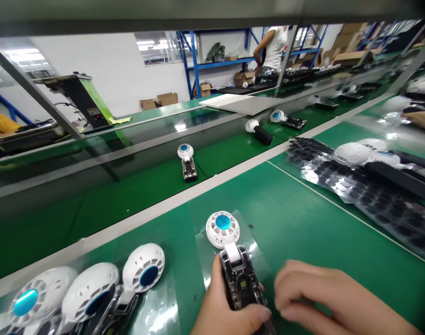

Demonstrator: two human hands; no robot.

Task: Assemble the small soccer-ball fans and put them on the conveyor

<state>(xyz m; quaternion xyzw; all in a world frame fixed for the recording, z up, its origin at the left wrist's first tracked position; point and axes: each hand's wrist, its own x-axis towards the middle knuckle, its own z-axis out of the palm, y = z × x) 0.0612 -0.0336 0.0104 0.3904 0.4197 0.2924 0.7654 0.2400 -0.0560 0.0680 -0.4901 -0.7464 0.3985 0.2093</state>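
Observation:
My left hand (pixel 229 302) is wrapped round the dark, see-through body of a small handheld fan (pixel 245 279), thumb across its lower part. Its white round head (pixel 222 229) with a blue centre points away from me, over a clear plastic sheet (pixel 256 251) on the green bench. Just right of the fan is my right hand (pixel 310 291), slightly blurred, its fingers curled and pressed together. Whatever those fingertips may hold is hidden. More fans of the same kind (pixel 142 267) lie in a row at the lower left, partly cut off by the frame.
Beyond a pale rail runs a green conveyor belt (pixel 146 195) carrying several fans (pixel 187 163). To the right, sheets of round black stickers (pixel 362 200) lie beneath more fans. A co-worker's hand (pixel 421 118) shows at the right edge. Another person (pixel 273 51) stands far back by blue shelving.

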